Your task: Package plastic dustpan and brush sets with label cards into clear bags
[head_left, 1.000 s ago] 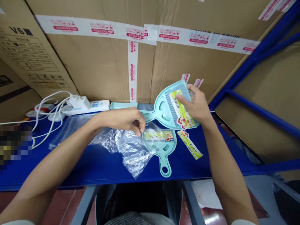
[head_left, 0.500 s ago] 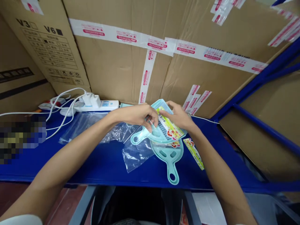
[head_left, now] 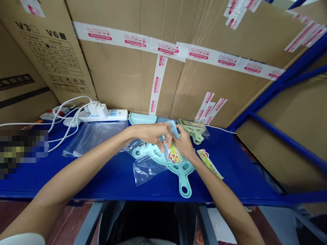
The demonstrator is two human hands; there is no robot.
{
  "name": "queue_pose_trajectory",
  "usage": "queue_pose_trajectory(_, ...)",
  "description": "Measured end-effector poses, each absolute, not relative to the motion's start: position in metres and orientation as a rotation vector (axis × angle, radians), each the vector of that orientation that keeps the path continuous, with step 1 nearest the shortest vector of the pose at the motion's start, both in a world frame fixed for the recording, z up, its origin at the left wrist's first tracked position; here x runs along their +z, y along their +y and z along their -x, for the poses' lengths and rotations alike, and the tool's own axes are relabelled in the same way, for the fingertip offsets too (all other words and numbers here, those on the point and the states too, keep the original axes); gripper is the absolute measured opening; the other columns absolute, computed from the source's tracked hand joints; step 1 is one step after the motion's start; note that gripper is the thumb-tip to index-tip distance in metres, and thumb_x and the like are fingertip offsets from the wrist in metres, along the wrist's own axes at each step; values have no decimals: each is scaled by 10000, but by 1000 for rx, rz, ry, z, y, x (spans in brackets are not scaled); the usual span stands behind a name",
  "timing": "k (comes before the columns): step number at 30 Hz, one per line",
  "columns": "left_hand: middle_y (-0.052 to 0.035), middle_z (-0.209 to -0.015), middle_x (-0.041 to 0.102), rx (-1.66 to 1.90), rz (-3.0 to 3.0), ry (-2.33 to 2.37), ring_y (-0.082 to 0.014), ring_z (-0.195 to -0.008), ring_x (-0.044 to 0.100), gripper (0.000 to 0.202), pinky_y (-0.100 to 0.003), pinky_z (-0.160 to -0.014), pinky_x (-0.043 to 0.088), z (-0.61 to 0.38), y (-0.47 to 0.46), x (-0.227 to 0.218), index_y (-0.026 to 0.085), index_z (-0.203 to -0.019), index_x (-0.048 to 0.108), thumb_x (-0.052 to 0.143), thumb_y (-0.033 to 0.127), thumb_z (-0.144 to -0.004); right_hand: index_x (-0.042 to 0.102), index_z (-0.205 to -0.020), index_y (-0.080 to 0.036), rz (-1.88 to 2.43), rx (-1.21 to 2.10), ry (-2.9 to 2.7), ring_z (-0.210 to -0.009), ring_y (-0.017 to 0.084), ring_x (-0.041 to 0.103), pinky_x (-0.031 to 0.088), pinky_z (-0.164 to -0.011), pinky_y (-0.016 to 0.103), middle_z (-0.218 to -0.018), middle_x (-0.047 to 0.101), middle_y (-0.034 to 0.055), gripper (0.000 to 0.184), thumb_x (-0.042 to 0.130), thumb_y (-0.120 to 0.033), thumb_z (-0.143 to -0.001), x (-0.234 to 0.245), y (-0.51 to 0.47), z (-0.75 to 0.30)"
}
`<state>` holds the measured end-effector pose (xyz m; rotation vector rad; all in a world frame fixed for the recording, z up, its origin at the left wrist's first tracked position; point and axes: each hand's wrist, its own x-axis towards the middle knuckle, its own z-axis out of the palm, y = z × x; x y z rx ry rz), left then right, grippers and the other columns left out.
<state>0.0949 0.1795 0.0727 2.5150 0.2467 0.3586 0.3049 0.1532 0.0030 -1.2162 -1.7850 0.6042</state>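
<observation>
My left hand [head_left: 163, 134] curls its fingers over a mint-green dustpan set [head_left: 153, 151] with a yellow printed label [head_left: 175, 156]; what the fingertips pinch is partly hidden. My right hand [head_left: 184, 140] grips the set's upper right side, where a pale blue flat part stands up between the hands. The set's handle points left. Below it another mint-green dustpan [head_left: 184, 178] lies with its handle toward me. A clear plastic bag [head_left: 146, 170] spreads under the set's left side.
On the blue table lie a loose yellow label card [head_left: 209, 164], an olive-green dustpan set [head_left: 195, 130], a mint dustpan [head_left: 142, 118] and clear bags [head_left: 95, 136]. A white power strip [head_left: 116, 114] with cables sits at back left. Cardboard [head_left: 127, 78] walls the rear.
Both hands have lowered the set slightly and drawn closer together. My right hand has shifted left, so the olive-green set behind it shows now.
</observation>
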Motion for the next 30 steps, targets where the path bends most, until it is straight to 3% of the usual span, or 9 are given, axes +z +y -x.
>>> queue_pose_trajectory(6,-69,-1089,791,535,-2599,283,-291,-1233,552,92,-443,-1058,441,-88,166,81,288,-987,840,820,335,-911,648,-1057,-231,1184,572,-1753,-872,272,723,516,-788,369,-919,771,29,321,686,-511,-904,-2,156,-310)
queue_pose_trajectory(10,-72,-1314,715,1254,-2563,754,-285,-1291,572,192,-513,-1169,397,-62,149,87,281,-1081,804,801,383,-919,646,-1057,-230,1184,632,-1623,-864,263,720,545,-776,371,-944,777,40,382,731,-553,-872,-5,163,-316)
queue_pose_trajectory(13,-86,-1250,712,1685,-2204,1240,-253,-1160,658,274,-442,-1066,510,-30,144,71,233,-1108,752,728,454,-948,643,-1041,-235,1178,629,-1539,-891,265,720,562,-794,386,-967,777,49,390,732,-572,-867,-6,168,-322)
queue_pose_trajectory(17,-86,-1051,764,1364,-1948,1595,-231,-907,710,441,-332,-829,567,13,144,32,189,-1103,711,652,599,-951,640,-1028,-243,1148,646,-1494,-905,273,728,585,-783,397,-969,775,49,400,756,-581,-849,-5,172,-326)
queue_pose_trajectory(22,-56,-657,692,696,-1987,1420,-227,-616,626,691,-320,-619,511,40,142,2,193,-739,707,463,800,-961,644,-1038,-256,1128,681,-1435,-884,274,739,610,-739,398,-958,776,37,417,782,-594,-837,-5,172,-326)
queue_pose_trajectory(24,-67,-739,751,560,-1951,1222,-244,-701,685,640,-330,-690,558,42,141,0,197,-797,756,517,768,-962,643,-1073,-259,1141,664,-1452,-866,267,740,613,-741,405,-970,781,38,421,767,-600,-860,-6,170,-325)
queue_pose_trajectory(27,-82,-1047,832,478,-1840,1010,-271,-966,767,454,-356,-864,605,39,138,-1,237,-1164,803,669,617,-954,634,-1131,-266,1171,612,-1512,-869,264,739,613,-756,418,-1002,786,43,432,755,-599,-885,-7,167,-323)
queue_pose_trajectory(30,-94,-1120,832,515,-1744,967,-272,-1038,779,381,-362,-915,615,33,136,-4,240,-1182,812,786,493,-898,632,-1147,-268,1195,581,-1560,-880,274,738,609,-771,438,-1003,786,48,424,754,-588,-896,-5,164,-321)
